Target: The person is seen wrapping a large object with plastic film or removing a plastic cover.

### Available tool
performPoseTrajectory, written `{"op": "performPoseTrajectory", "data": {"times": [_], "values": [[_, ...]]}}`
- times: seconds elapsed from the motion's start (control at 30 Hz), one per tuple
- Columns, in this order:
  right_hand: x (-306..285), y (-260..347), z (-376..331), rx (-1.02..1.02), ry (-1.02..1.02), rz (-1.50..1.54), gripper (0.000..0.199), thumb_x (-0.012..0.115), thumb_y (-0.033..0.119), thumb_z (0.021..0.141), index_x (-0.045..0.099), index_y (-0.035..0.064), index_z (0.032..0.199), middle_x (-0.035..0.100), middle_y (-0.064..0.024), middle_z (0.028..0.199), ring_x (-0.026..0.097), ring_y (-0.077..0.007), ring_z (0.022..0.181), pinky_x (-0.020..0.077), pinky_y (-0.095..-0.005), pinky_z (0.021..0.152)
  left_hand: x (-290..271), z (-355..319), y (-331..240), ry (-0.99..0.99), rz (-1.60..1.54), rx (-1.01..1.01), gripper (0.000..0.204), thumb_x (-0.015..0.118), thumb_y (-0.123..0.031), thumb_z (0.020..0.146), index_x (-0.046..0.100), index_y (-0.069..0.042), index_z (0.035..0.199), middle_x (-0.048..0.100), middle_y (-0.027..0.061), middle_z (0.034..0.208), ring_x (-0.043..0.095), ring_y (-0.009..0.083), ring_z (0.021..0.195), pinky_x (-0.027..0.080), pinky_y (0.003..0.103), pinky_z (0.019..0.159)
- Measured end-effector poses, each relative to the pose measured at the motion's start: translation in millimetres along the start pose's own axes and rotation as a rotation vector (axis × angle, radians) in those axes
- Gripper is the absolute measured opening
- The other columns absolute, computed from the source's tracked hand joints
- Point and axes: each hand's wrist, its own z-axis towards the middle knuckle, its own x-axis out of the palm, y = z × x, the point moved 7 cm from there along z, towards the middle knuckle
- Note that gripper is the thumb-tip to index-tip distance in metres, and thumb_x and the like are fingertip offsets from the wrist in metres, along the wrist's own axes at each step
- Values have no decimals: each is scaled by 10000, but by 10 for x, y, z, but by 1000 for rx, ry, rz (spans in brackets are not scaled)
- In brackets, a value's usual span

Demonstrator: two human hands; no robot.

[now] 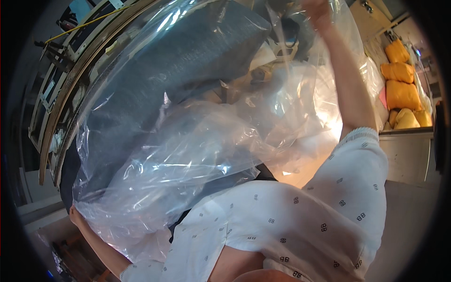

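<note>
A large clear plastic sheet (188, 141), creased and shiny, spreads in front of me across much of the view. Dark grey-blue fabric (174, 56) shows through it. At the lower left, my left hand (75, 215) is closed on the edge of the plastic. My right arm reaches far up and forward. My right hand (317, 13), slightly blurred and partly cut off at the top edge, grips the plastic, which hangs down around it. I cannot tell whether the plastic is a single sheet or a bag.
A long machine or bench edge with a curved-looking rail (70, 89) runs along the left. Stacked orange-yellow bundles (403, 94) lie on a pale cabinet (406, 155) at the right. A bright light glows through the plastic near my right arm. A yellow rod (84, 24) crosses the upper left.
</note>
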Motion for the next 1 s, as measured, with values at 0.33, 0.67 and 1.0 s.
{"op": "performPoseTrajectory", "data": {"times": [0.33,0.67,1.0], "values": [[1477,-1061,-67,-109,473,-754,412,400,452,866,571,148,1085,625,-142,921,582,-303,906,467,-420,736,-582,149,510,167,7,-162,336,592,-336,813,658,-8,846,611,40,813,531,119,710,434,265,663],[937,-2862,198,604,620,-407,599,336,498,888,373,90,1325,390,-140,1340,382,-278,1231,300,-321,988,506,-272,-1324,-393,108,69,364,645,-412,750,685,-81,897,650,43,808,579,134,779,431,274,726],[2421,801,-847,222,934,351,133,494,203,900,534,76,886,451,51,718,393,-24,647,316,-155,582,655,-61,-1639,-461,-162,189,314,610,-330,776,667,-31,848,655,133,799,611,214,770,449,326,701]]}}
